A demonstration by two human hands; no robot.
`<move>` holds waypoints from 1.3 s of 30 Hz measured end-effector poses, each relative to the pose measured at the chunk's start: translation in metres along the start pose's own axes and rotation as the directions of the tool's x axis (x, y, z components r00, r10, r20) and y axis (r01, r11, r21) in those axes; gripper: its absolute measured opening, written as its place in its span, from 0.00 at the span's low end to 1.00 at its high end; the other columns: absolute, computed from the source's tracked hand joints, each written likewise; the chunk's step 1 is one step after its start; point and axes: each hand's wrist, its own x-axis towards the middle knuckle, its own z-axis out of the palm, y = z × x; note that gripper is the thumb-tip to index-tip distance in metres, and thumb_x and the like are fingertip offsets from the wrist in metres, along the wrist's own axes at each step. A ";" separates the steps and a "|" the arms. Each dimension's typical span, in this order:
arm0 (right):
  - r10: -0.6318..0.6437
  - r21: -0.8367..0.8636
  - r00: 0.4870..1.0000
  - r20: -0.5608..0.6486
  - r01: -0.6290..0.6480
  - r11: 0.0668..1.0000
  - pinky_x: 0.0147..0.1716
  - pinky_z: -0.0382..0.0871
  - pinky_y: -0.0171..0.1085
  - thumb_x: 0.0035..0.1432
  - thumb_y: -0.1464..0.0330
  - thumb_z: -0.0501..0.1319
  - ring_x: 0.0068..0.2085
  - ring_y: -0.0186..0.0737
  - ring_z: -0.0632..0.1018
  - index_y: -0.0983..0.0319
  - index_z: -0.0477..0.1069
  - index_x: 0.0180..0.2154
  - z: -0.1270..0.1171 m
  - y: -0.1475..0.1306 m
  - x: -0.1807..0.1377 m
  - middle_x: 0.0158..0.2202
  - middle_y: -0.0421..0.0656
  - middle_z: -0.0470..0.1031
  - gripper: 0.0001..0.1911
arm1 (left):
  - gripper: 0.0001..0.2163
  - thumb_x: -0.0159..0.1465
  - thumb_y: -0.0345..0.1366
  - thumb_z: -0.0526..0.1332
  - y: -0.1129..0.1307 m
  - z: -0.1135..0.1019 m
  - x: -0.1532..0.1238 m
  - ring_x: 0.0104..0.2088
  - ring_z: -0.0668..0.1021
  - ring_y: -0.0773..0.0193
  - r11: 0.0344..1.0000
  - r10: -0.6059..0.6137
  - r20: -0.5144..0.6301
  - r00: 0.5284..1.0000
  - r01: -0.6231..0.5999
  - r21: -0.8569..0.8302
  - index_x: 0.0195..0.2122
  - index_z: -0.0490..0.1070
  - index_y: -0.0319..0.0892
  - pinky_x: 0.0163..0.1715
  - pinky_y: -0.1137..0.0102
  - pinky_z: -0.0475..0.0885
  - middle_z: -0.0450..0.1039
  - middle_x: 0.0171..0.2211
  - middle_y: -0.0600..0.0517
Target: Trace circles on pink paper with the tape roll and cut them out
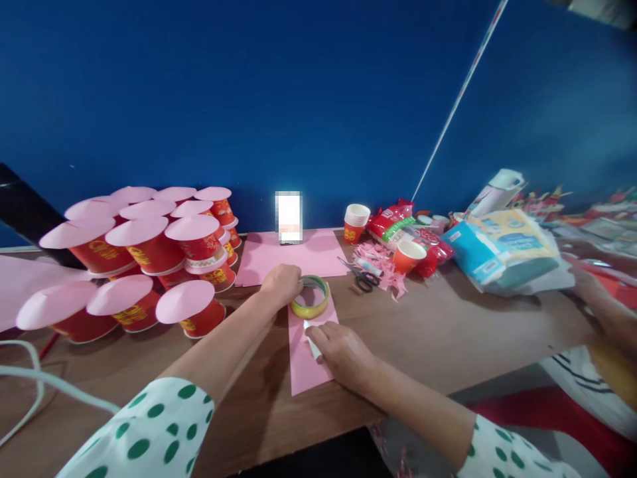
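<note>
My left hand [281, 284] grips the left side of a yellow-green tape roll [311, 297], which lies flat on a pink paper strip [307, 355] on the wooden table [448, 332]. My right hand [341, 350] rests on the strip just below the roll, fingers closed round a small white object [312, 344] whose tip points at the roll's near edge. Both sleeves are white with green dots.
Many red paper cups with pink paper discs [144, 255] are piled at the left. A larger pink sheet [293, 255], scissors [362, 277], pink scraps, a cup stack [355, 223], a lone red cup [408, 255] and packets [497, 255] lie behind. Another person's arm [602, 309] is at the right.
</note>
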 end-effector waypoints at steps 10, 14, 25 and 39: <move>0.075 0.097 0.980 -0.183 -0.058 0.994 0.31 0.65 0.33 0.57 0.72 0.58 0.32 0.37 0.73 0.62 0.66 0.39 0.008 0.013 -0.014 0.29 0.42 0.72 0.06 | 0.12 0.58 0.37 0.52 0.000 0.001 0.000 0.40 0.76 0.56 1.000 -0.007 -0.008 1.000 0.007 0.022 0.35 0.74 0.40 0.38 0.68 0.68 0.76 0.36 0.43; 0.101 0.079 0.973 -0.208 -0.086 0.993 0.31 0.65 0.33 0.58 0.71 0.57 0.30 0.37 0.73 0.62 0.67 0.38 0.009 0.013 -0.015 0.28 0.42 0.72 0.04 | 0.13 0.58 0.37 0.52 0.000 0.000 0.000 0.40 0.76 0.55 1.000 0.000 -0.009 1.000 0.000 0.029 0.35 0.74 0.39 0.38 0.67 0.68 0.76 0.36 0.42; 0.167 0.116 0.951 -0.260 -0.141 0.983 0.31 0.66 0.33 0.60 0.70 0.54 0.29 0.37 0.75 0.63 0.67 0.38 0.011 0.016 -0.017 0.28 0.44 0.73 0.06 | 0.13 0.58 0.37 0.52 0.000 0.000 0.001 0.39 0.76 0.56 1.000 -0.002 0.001 1.000 0.002 0.031 0.35 0.74 0.40 0.37 0.68 0.68 0.76 0.36 0.43; 0.257 0.365 0.860 -0.440 -0.090 0.927 0.40 0.70 0.38 0.59 0.74 0.51 0.40 0.41 0.76 0.62 0.63 0.49 0.008 0.027 -0.021 0.39 0.48 0.75 0.16 | 0.12 0.57 0.36 0.52 0.000 0.000 0.001 0.40 0.76 0.56 1.000 0.004 0.006 1.000 -0.004 0.023 0.35 0.74 0.39 0.37 0.68 0.68 0.76 0.36 0.43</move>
